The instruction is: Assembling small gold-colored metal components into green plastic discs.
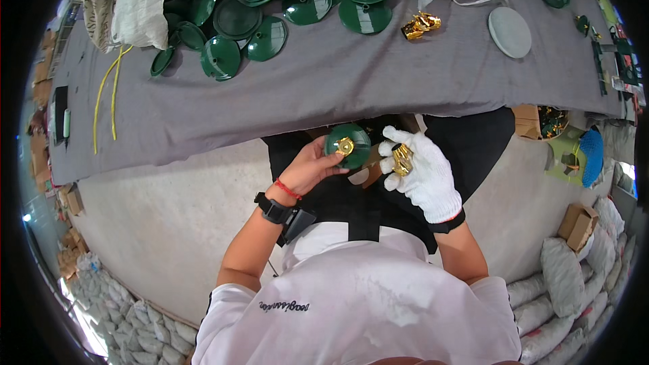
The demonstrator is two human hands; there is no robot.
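My bare left hand (305, 170) grips a round dark-green plastic disc (359, 139) by its edge, over my lap. A small gold ring-shaped piece (345, 146) sits near the disc's middle, under my thumb. In a white knit glove, my right hand (429, 179) is closed around a shiny gold ribbed piece (402, 160), a short way right of the disc and apart from it. Ahead on the table lies a heap of similar green discs (237, 20). A few loose gold pieces (420, 26) rest to the right of that heap.
Grey cloth covers the table (304, 88), its near edge just beyond my hands. On it lie a pale round disc (510, 32), a white sack (138, 7) and a yellow cord (101, 98). Stuffed sacks (564, 277) and a cardboard box (578, 226) stand at right.
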